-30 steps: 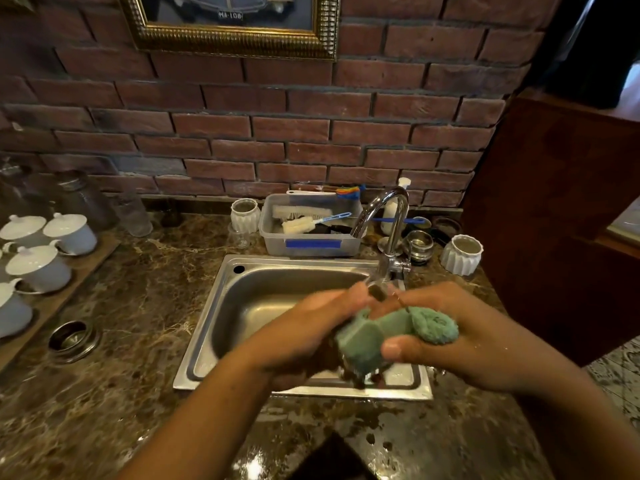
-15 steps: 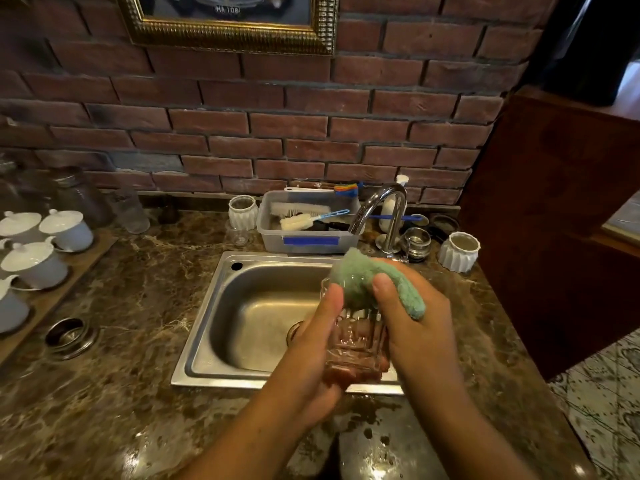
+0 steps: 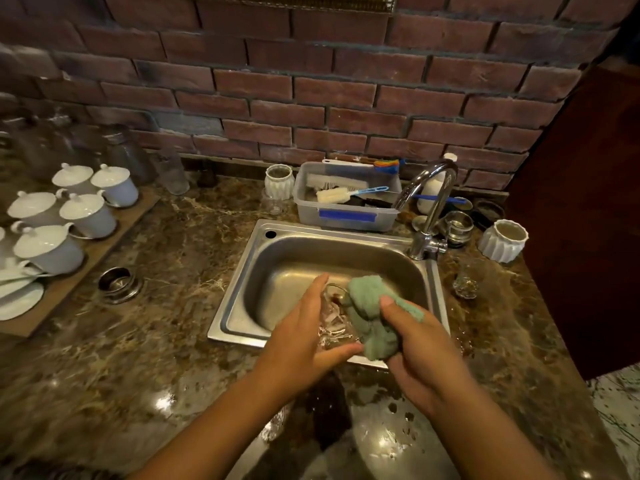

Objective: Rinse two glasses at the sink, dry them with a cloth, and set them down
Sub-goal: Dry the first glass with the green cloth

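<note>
Holding the clear glass (image 3: 331, 317) over the sink (image 3: 239, 329) near rim, left hand (image 3: 301, 341) wraps its side, right hand (image 3: 427, 351) clutches the green cloth (image 3: 372, 322) against it; second glass (image 3: 465, 285) stands on the counter (image 3: 166, 306), well apart.

Far: brick wall (image 3: 311, 98). Dark marbled surface (image 3: 156, 341), wet and glossy on the near side. Left: white lidded cups (image 3: 88, 209) grouped on a wooden board (image 3: 69, 289), with a round metal ring (image 3: 116, 284) just right of it. Far centre: clear plastic tub (image 3: 346, 226), blue tape (image 3: 346, 215) on its front, brushes (image 3: 334, 195) inside. Ribbed white pot (image 3: 278, 181) just left of the tub, second pot (image 3: 504, 240) far right. Chrome faucet (image 3: 431, 202) right of the tub.
</note>
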`<state>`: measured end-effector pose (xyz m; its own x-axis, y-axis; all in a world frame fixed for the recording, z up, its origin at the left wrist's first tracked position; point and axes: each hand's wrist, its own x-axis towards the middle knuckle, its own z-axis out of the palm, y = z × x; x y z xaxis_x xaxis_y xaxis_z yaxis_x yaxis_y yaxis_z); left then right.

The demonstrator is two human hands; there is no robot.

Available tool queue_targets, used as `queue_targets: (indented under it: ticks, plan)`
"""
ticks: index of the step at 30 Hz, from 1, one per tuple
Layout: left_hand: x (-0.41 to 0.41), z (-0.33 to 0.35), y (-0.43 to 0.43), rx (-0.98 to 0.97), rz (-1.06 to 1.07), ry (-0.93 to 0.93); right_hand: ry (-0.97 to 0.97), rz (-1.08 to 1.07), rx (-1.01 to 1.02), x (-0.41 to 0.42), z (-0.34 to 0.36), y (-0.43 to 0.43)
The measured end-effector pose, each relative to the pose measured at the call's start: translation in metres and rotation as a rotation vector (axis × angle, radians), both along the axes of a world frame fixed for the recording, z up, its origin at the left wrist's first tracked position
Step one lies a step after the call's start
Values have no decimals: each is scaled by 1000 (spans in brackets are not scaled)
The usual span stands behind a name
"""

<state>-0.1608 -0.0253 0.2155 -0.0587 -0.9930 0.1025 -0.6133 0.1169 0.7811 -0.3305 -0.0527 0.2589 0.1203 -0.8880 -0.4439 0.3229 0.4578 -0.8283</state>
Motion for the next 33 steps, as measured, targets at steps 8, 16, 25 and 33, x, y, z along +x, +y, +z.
queue_targets:
  ticks: [8, 16, 25, 33]
  plan:
    - [39, -14, 35, -22, 309, 541, 32, 45, 135, 54, -29, 19]
    - [90, -29, 59, 30, 297, 531, -94, 184, 363, 125, -53, 35]
    - [158, -71, 75, 179, 297, 496, -35, 202, 541, 158, -68, 49]
    - [213, -99, 72, 208, 451, 430, -4, 189, 550, 187, -75, 47]
